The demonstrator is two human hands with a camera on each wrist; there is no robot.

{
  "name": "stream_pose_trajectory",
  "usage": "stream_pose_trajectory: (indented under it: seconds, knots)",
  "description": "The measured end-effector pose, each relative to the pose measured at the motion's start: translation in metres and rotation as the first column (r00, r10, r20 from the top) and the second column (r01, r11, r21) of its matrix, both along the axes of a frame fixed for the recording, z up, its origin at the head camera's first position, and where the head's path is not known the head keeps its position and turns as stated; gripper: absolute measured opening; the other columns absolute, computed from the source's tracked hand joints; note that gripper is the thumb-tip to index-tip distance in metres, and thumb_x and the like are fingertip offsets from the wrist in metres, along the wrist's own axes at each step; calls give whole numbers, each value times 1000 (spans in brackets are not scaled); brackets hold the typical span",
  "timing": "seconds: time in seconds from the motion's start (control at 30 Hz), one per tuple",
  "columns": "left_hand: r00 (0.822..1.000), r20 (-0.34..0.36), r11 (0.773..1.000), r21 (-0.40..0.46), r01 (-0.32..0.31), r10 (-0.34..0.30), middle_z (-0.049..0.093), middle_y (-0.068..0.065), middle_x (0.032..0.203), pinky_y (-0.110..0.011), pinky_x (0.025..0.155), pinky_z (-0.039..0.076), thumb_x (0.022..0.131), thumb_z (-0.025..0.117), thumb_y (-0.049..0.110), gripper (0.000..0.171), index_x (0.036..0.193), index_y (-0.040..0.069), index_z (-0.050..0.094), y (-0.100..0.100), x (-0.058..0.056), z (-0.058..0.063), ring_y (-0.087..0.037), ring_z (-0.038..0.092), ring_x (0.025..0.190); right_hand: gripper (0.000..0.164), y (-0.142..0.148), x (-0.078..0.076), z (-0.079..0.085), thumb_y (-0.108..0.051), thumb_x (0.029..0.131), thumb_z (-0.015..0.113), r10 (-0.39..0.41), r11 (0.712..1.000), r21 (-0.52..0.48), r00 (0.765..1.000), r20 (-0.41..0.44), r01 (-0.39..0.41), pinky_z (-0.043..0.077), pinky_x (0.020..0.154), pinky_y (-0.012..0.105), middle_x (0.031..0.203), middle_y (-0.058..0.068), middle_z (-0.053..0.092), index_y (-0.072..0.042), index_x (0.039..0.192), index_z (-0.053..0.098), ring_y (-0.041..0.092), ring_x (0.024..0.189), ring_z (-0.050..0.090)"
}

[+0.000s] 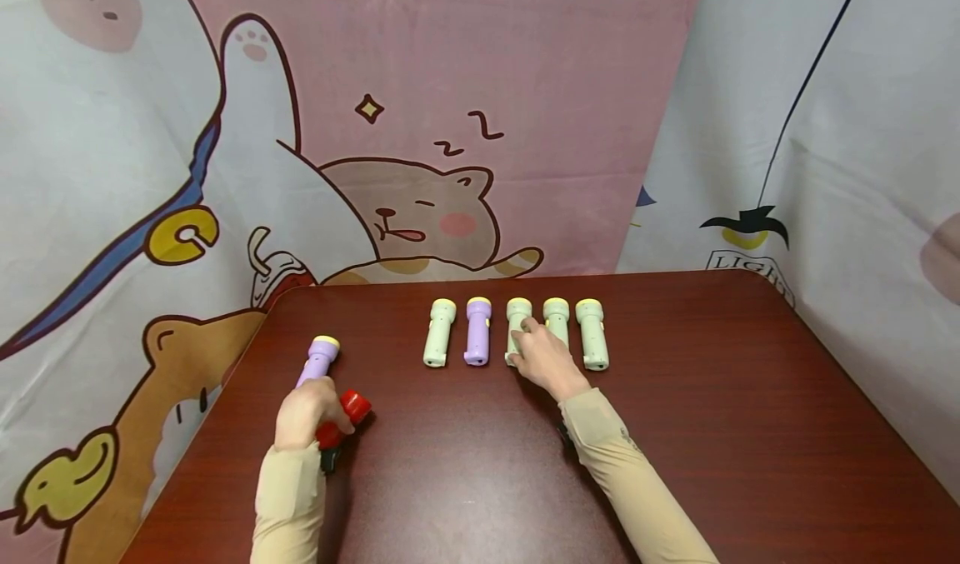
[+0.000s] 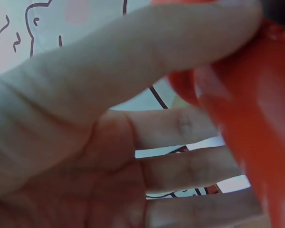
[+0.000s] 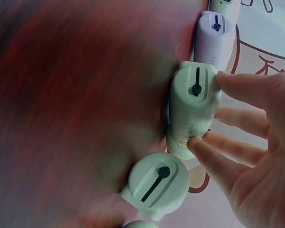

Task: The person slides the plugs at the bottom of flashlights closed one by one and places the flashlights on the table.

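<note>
My left hand holds a red flashlight above the table's left side. In the left wrist view, the thumb lies across the red barrel and the fingers reach behind it. Just beyond this hand lies a purple flashlight, partly covered by it. My right hand is at a pale green flashlight in the middle of a row. The right wrist view shows the thumb at its tail end and a fingertip by its yellow switch, pinching the green body.
Left of that flashlight in the row lie a purple flashlight and a green flashlight. To its right are two more green flashlights, one partly behind my hand and an outer green flashlight. A cartoon-printed cloth hangs behind the brown table.
</note>
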State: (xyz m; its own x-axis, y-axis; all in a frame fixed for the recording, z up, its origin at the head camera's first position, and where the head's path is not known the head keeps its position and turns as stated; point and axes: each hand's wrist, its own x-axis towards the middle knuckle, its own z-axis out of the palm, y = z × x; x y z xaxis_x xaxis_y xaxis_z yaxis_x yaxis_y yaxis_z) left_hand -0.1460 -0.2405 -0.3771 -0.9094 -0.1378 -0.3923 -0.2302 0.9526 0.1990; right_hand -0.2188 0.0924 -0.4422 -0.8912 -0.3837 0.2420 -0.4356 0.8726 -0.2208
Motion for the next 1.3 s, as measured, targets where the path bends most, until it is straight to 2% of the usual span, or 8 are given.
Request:
stream_pose_trajectory:
  seconds: [0.23, 0.57, 0.77, 0.9, 1.03, 1.13, 1.3]
  knots:
    - [1000, -13, 999, 28, 18, -18, 61, -17, 80, -39, 65, 53, 66, 82, 22, 44, 88, -7, 59, 9, -10, 9, -27, 60, 69, 33, 0, 0, -1, -23, 84, 72, -2, 1000, 5, 1000, -8, 2, 54, 76, 42, 119, 19, 58, -3, 110, 68, 31, 99, 61]
    - [995, -87, 996, 81, 48, -41, 62, -17, 77, -33, 57, 52, 70, 80, 25, 44, 89, -8, 60, 25, -30, 16, -25, 59, 65, 35, 1, 1, 0, -22, 84, 72, -3, 1000, -2, 1000, -14, 3, 54, 78, 43, 120, 19, 58, -3, 112, 67, 32, 101, 61]
    - [989, -147, 980, 200, 21, 9, 63, -17, 76, -34, 51, 55, 75, 78, 26, 41, 90, -7, 60, 37, -40, 16, -25, 62, 58, 34, 2, 2, -1, -22, 84, 72, 1, 1000, -5, 1000, -19, -1, 54, 79, 43, 119, 19, 58, -3, 111, 67, 32, 100, 61]
    - [979, -199, 960, 279, 23, 34, 66, -17, 77, -36, 57, 57, 77, 77, 30, 41, 89, -7, 63, 42, -46, 13, -26, 66, 61, 33, 2, 1, -2, -23, 84, 71, 4, 1000, 0, 1000, -25, -4, 54, 78, 42, 119, 18, 58, -3, 111, 67, 31, 99, 61]
    - [968, -238, 934, 356, 13, 78, 70, -18, 77, -34, 58, 57, 79, 75, 34, 43, 89, -7, 67, 47, -51, 11, -26, 68, 58, 33, 2, 1, -1, -23, 85, 71, 4, 1000, -4, 999, -32, -5, 55, 76, 42, 118, 17, 58, -4, 112, 67, 31, 98, 61]
    - [960, -257, 904, 428, 10, 111, 71, -20, 78, -35, 58, 58, 80, 74, 34, 44, 92, -8, 68, 51, -53, 8, -27, 69, 57, 35, 2, 2, 1, -22, 85, 70, -2, 1000, -18, 1000, -31, 1, 55, 77, 43, 119, 17, 58, -3, 114, 67, 31, 100, 61]
    - [951, -251, 831, 556, -12, 181, 70, -22, 74, -37, 58, 58, 80, 75, 31, 46, 98, -10, 66, 60, -58, 2, -32, 70, 61, 39, 0, 3, 3, -22, 85, 71, -14, 999, -50, 999, -28, 13, 54, 80, 44, 122, 15, 59, -3, 118, 65, 31, 105, 61]
